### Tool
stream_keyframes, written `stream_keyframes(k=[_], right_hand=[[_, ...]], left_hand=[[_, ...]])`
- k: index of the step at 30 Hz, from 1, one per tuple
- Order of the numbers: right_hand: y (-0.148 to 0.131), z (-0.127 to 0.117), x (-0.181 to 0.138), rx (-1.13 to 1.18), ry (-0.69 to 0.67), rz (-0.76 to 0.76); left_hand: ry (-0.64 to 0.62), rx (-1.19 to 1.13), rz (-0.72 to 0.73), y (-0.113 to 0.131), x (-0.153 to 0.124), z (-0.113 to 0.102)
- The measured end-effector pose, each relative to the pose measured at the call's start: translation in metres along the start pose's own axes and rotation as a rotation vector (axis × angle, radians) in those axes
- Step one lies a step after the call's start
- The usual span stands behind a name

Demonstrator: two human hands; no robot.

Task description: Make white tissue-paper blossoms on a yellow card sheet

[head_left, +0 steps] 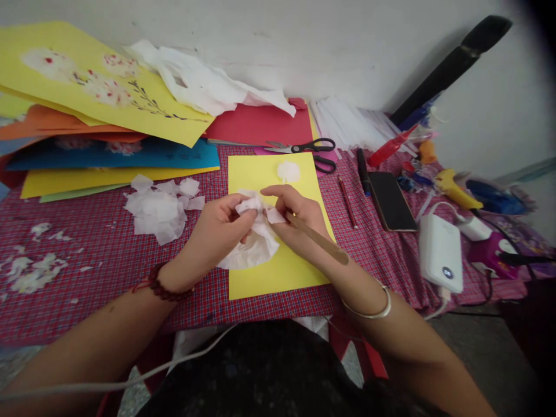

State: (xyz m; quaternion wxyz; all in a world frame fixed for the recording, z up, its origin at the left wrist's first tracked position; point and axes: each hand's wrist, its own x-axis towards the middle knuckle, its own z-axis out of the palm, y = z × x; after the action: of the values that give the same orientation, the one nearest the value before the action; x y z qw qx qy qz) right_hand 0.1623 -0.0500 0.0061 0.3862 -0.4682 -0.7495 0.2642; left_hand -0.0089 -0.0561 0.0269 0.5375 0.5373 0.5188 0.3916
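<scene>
Above a sheet of yellow paper [286, 278], my left hand [226, 220] is closed, pinching crumpled white tissue paper [252, 252] that hangs below the fingers. My right hand [299, 214] is closed around a flat wooden craft stick [324, 240], whose rounded end points down and right over the wrist. Its fingertips reach the tissue, and a small white flap shows beside the thumb. A round white tissue piece [288, 171] lies flat near the top of the yellow paper. Left of my hands is a pile of cut tissue pieces [158, 214].
Black-handled scissors [304, 147] lie behind the yellow paper. On the right are a dark red pencil [347, 202], a phone [391, 201] and a white power bank [441, 252]. Coloured sheets with a decorated yellow one [152, 75] are stacked back left. Paper scraps [35, 272] lie far left.
</scene>
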Motion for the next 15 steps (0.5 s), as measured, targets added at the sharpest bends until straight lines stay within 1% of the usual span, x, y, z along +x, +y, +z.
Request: stream_keyframes(k=[4,7,9,10,15], right_hand=[[-0.0013,-0.0008,-0.0008,0.017,-0.021,-0.014],[-0.0023,-0.0013,-0.0007,0.03,-0.005,-0.025],[-0.0032,-0.0019,0.0004,0.037,0.014,-0.003],[-0.0037,-0.0024,0.0013,0.037,0.022,0.02],[-0.005,-0.0041,0.0057,0.078,0.033,0.139]], left_hand=[[-0.013,0.023,-0.017,-0.0015,0.001,0.0002],[-0.068,0.065,-0.025,-0.003,0.0006,0.0007],[-0.107,0.058,-0.023,-0.0029,-0.0001,0.0015],[-0.108,0.037,-0.023,-0.0025,-0.0005,0.002],[0.031,-0.183,-0.028,-0.0021,0.0009,0.0022]])
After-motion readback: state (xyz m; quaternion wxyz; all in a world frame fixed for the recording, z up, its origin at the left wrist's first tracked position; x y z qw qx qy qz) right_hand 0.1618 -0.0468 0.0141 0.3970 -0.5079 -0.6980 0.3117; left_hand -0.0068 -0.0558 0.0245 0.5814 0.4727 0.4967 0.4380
